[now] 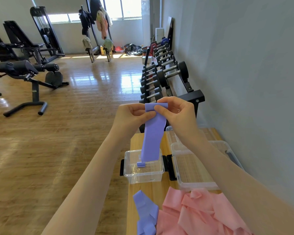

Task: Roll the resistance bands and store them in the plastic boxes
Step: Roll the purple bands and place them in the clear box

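I see both hands pinching the top of a purple band (154,133), left hand (132,114) and right hand (178,111) starting the roll; its tail hangs into the small box (143,173). It looks thin, light, floppy and stretchy, so I'd grip the rolled edge firmly.

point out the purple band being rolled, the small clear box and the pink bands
purple band (154,138), head view, middle of the hanging strip
small clear box (143,176), head view, near wall
pink bands (199,216), head view, middle of the heap
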